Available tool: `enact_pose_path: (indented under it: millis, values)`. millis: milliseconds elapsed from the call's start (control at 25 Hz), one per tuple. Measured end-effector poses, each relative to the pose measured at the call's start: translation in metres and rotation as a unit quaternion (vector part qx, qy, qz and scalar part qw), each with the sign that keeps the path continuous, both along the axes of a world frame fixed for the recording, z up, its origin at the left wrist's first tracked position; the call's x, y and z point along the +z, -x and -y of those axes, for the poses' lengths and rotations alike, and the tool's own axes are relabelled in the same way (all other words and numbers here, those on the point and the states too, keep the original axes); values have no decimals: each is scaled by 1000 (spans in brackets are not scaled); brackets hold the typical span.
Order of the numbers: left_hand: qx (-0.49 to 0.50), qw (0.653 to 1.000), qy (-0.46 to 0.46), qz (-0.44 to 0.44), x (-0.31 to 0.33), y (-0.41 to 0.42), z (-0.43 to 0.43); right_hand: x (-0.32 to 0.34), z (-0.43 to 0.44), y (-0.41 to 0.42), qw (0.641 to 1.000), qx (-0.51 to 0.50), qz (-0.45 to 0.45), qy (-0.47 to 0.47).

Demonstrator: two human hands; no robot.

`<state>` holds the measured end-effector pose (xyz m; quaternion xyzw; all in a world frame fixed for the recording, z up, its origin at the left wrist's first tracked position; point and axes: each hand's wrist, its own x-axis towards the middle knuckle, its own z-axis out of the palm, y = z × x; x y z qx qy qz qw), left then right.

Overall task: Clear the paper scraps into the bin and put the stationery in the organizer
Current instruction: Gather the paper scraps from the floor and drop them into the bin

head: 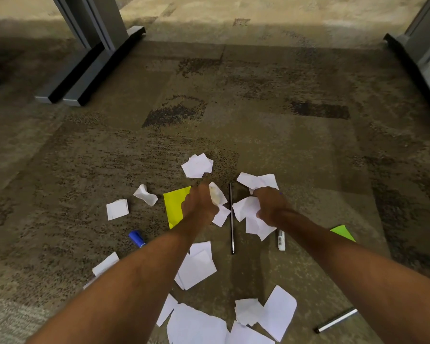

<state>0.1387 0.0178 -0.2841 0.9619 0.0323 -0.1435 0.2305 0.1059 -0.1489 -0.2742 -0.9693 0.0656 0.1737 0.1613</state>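
Observation:
Several white paper scraps lie scattered on the carpet. My left hand is closed on crumpled white scraps, above a yellow sheet. My right hand grips a larger bunch of white scraps. Between the hands lies a thin black pen. A white marker lies under my right wrist. A blue-capped marker shows left of my left forearm. A silver pen lies at the lower right. A green sheet peeks out beside my right forearm. No bin or organizer is in view.
More white scraps lie farther out, at the left and close to me. Grey desk feet stand on the carpet at the back left, and another desk leg stands at the back right.

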Motion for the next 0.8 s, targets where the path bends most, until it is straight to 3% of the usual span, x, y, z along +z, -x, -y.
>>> enact_pose_path:
  millis: [280, 400, 560, 800]
  values:
    - [-1, 999, -29, 20, 1, 7, 0, 11, 14, 12, 996, -37, -2, -80]
    - [28, 999, 6, 33, 6, 13, 5, 19, 27, 20, 994, -37, 1, -98]
    - [133, 968, 212, -24, 24, 7, 12, 33, 48, 32, 984, -103, 32, -140]
    - [89, 903, 407, -106, 70, 7, 48, 79, 84, 60, 948, -226, 81, -207]
